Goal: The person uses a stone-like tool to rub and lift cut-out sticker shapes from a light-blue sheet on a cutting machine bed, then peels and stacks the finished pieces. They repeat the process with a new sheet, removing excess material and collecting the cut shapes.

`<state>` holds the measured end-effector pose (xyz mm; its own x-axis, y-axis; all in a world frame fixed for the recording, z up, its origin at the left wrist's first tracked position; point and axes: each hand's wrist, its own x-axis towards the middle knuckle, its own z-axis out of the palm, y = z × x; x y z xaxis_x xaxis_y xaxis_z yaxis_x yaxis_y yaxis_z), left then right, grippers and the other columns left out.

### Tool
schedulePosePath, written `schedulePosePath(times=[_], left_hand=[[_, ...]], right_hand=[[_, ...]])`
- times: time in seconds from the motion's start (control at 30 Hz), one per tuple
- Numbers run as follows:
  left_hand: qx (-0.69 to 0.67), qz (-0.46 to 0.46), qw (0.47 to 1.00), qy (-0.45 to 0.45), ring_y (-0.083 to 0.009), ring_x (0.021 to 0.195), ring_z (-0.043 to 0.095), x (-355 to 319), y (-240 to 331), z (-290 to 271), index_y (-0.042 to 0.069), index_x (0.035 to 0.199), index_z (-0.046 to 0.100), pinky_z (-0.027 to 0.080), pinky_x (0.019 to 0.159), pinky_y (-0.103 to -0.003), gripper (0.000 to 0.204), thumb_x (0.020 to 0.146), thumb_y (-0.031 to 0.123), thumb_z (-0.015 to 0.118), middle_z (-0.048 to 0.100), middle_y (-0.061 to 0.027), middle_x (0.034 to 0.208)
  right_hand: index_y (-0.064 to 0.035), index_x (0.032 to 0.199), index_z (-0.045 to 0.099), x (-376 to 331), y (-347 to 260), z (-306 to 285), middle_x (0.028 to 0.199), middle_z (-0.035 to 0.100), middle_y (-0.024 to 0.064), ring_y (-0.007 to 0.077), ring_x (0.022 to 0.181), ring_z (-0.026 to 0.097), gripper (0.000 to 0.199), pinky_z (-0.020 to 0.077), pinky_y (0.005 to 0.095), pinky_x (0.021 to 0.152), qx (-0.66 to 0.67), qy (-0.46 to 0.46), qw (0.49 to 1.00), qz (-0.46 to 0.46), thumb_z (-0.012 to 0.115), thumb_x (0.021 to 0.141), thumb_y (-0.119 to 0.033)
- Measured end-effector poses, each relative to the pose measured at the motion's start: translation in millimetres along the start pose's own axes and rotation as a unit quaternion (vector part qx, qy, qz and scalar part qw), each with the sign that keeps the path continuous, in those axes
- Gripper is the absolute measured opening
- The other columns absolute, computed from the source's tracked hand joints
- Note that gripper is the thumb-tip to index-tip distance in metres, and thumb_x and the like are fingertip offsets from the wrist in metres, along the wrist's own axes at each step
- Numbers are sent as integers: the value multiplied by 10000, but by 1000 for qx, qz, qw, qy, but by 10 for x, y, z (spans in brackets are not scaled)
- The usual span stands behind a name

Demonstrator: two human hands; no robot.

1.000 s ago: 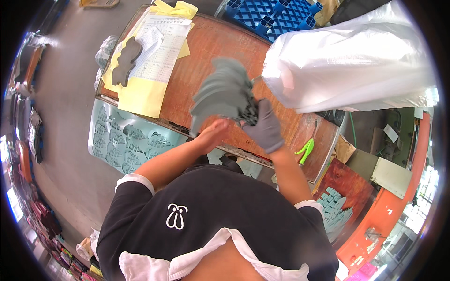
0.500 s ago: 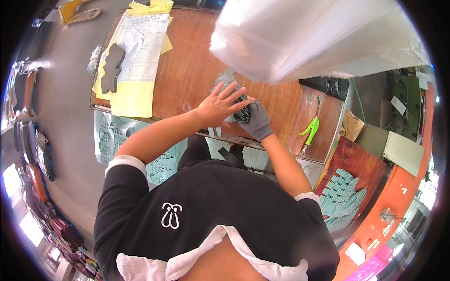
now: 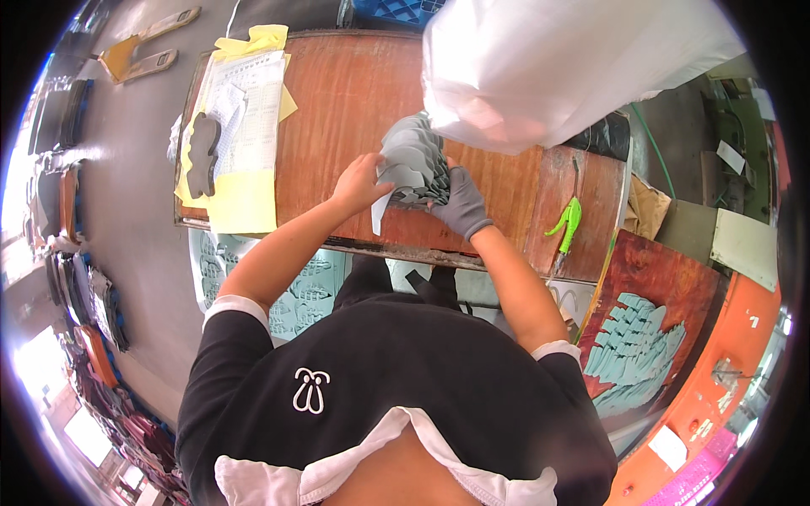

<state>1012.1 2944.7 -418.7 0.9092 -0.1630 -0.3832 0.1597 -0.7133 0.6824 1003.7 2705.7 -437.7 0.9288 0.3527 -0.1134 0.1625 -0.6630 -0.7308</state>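
A thick bundle of grey, wavy-edged cut pieces (image 3: 412, 156) is fanned out on the brown wooden table, near its front edge. My bare left hand (image 3: 360, 181) is closed at the bundle's left side, its fingers bent against the pieces. Just below those fingertips hangs a narrow white strip (image 3: 380, 216); whether the hand pinches it is unclear. On the right side, my right hand (image 3: 462, 202) in a grey glove grips the bundle, with bare fingertips showing.
Yellow and white papers (image 3: 245, 135) bearing a dark grey wavy piece (image 3: 203, 156) lie left. A large translucent plastic bag (image 3: 574, 76) overhangs the back right. A green air gun (image 3: 568, 226) lies right. Pale green cut pieces (image 3: 633, 346) rest on a reddish board.
My left hand has moved from over the bundle to its left side, with its spread fingers now bent. The bundle has come into fuller view, fanned out. My right hand stays on it.
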Motion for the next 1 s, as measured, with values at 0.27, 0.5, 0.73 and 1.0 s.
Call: schedulePosePath(times=[0.27,0.5,0.73,1.0], left_hand=[[-260,-204,941,71,-257,1020,558,-32,-96,260,-76,1266,322,477,842,-354,865,659,301,809,527,-210,1132],[-454,-228,861,31,-143,903,535,-461,153,340,-8,1173,443,457,752,-297,523,765,146,732,562,-89,1005],[-3,221,973,62,-338,1010,529,-549,6,280,71,936,611,448,848,-398,337,615,-30,618,573,-125,1048],[-171,-44,984,3,-245,1074,535,-41,-332,321,-1,1168,473,423,914,-343,483,737,92,673,564,-132,1119]], right_hand=[[-26,1391,207,49,10,-22,1207,440,206,354,1114,474,956,399,389,958,64,-7,998,25,763,628,-180],[-36,1362,260,54,14,-43,1108,484,205,367,1017,510,900,439,404,878,39,35,998,-41,745,608,-125],[-11,1349,263,40,144,37,1074,475,193,361,1014,498,904,427,394,893,-1,26,998,-50,758,603,-136],[-30,1371,229,38,49,-37,1115,465,187,351,1043,495,960,423,384,919,-7,9,1000,-18,773,592,-164]])
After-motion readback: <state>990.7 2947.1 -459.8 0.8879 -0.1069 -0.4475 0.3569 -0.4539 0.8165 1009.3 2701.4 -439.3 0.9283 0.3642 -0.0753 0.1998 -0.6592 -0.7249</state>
